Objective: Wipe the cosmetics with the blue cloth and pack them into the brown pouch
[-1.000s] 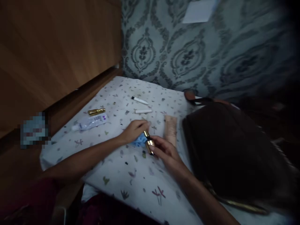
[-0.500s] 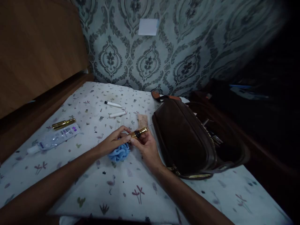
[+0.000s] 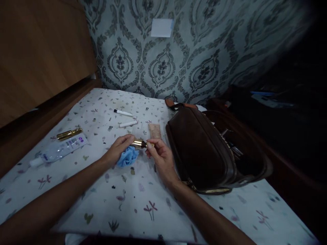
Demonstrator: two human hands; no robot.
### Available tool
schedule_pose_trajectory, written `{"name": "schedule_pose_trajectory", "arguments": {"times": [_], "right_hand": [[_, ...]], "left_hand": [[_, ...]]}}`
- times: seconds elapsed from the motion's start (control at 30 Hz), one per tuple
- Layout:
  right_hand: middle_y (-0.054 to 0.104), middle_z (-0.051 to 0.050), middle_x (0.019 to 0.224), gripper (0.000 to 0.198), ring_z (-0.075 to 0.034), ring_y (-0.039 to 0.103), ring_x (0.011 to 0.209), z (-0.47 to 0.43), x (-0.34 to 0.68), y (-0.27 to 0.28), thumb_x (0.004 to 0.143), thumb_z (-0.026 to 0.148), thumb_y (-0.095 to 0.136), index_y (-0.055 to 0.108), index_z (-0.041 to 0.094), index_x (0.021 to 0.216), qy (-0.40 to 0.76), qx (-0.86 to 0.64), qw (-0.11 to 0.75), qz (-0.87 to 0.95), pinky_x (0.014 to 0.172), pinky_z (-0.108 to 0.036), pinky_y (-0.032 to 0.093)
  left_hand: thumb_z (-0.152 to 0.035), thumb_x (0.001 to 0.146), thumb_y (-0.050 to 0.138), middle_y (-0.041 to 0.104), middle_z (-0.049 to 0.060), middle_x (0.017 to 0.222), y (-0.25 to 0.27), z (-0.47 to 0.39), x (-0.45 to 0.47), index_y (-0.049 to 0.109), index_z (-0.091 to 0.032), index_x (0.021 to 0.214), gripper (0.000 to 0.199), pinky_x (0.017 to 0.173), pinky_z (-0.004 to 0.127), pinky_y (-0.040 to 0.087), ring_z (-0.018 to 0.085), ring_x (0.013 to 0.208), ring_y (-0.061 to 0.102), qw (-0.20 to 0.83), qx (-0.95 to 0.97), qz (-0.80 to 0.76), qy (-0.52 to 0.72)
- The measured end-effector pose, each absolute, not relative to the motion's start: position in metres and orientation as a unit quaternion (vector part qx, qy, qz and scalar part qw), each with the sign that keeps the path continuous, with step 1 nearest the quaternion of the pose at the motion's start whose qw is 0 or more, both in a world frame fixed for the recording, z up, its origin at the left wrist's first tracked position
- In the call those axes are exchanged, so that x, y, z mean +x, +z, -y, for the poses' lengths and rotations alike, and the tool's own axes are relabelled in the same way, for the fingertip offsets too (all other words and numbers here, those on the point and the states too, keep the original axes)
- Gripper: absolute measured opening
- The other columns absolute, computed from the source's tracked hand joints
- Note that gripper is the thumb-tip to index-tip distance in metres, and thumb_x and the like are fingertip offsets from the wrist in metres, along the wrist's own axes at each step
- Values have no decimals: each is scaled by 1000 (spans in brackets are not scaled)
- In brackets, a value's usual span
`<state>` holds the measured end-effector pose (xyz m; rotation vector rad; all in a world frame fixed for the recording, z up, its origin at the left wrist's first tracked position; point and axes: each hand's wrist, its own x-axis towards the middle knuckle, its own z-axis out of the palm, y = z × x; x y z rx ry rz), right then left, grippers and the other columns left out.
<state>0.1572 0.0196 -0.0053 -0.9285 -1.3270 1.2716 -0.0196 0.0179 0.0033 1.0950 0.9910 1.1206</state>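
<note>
My left hand [image 3: 120,148] is closed round the wider body of a shiny gold cosmetic tube [image 3: 138,143], which lies almost level above the table. A bunched blue cloth [image 3: 128,157] shows just under the same hand; whether the fingers grip it too is hidden. With thumb and fingers my right hand [image 3: 161,154] pinches the narrower right end of the tube. A dark band shows between the two gold parts. Behind the hands, a beige squeeze tube [image 3: 154,131] lies on the patterned tablecloth [image 3: 138,207].
Close on the right stands an open brown bag [image 3: 199,146] with small items inside. A black-tipped white pen [image 3: 123,112] and a white stick [image 3: 128,124] lie farther back. At left are another gold tube [image 3: 69,134] and a clear squeeze tube [image 3: 61,150]. A patterned wall rises behind.
The gold tube has shifted left and turned more level. My right hand has moved from supporting it to pinching its narrow end. My left hand and the blue cloth moved slightly left and up.
</note>
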Motion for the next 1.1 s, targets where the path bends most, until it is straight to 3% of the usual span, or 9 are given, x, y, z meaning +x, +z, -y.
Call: {"name": "schedule_pose_trajectory", "arguments": {"times": [0.27, 0.57, 0.87, 1.1], "right_hand": [[55, 4, 63, 32, -12, 51, 55, -20, 158, -3, 84, 52, 68, 60, 21, 92, 513, -386, 517, 567, 55, -27, 42], [53, 6, 62, 30, -11, 50, 53, -20, 159, -1, 86, 49, 67, 57, 22, 93, 522, -393, 515, 556, 50, -25, 41], [60, 1, 79, 17, -14, 57, 67, -10, 159, -4, 90, 37, 64, 63, 24, 101, 437, -379, 514, 634, 57, -27, 44], [59, 3, 74, 22, -13, 56, 62, -15, 158, -2, 88, 40, 66, 60, 23, 99, 475, -380, 521, 598, 56, -26, 45]], "left_hand": [[-57, 78, 74, 58, -4, 69, 1, -19, -22, 60, -16, 87, 45, 55, 19, 39, 8, 57, 48, 615, 470, -408, 485], [-48, 82, 74, 65, 1, 90, 1, -15, -24, 64, -19, 101, 36, 69, 24, 49, 14, 73, 59, 594, 501, -396, 489], [-71, 87, 53, 52, -2, 58, 3, -17, -22, 62, -15, 74, 59, 52, 24, 35, 11, 51, 42, 539, 524, -458, 474], [-59, 83, 68, 61, -1, 72, 4, -16, -22, 65, -15, 88, 45, 57, 21, 41, 10, 59, 50, 570, 499, -420, 500]]}}
